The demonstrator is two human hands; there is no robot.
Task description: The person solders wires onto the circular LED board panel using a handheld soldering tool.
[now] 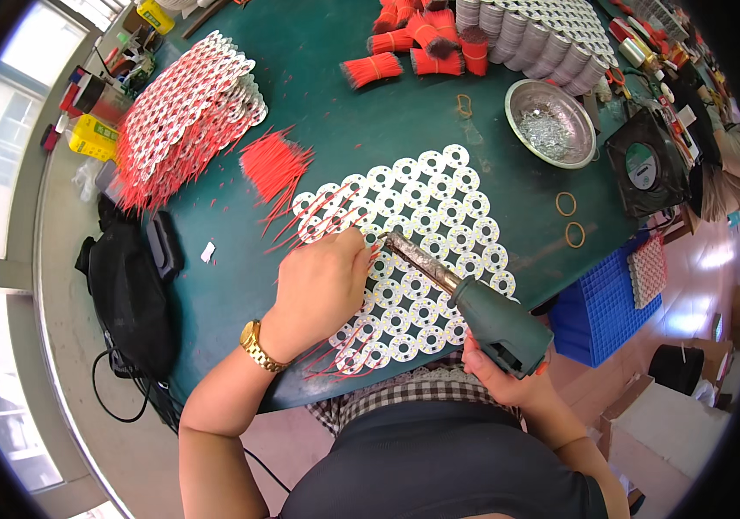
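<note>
A panel of round white circuit boards (pixel 424 193) lies on the green table in front of me. My left hand (pixel 322 277), with a gold watch (pixel 257 344) on its wrist, rests over the panel's left part. Its fingers are pinched, with a bit of red wire (pixel 375 256) showing at the fingertips; the grip itself is partly hidden. My right hand (pixel 500 381) is wrapped round the green handle of a soldering iron (pixel 500 322). The iron's tip meets the panel close by my left fingertips. Red wires (pixel 327 208) stick out from boards along the left edge.
Loose red wires (pixel 275 164) lie left of the panel, before a stack of wired panels (pixel 193 104). Wire bundles (pixel 373 69), stacked round boards (pixel 526 43) and a metal bowl (pixel 552 95) stand farther off. A black fan (pixel 647 164) and blue crate (pixel 599 303) sit right; a black bag (pixel 128 285) left.
</note>
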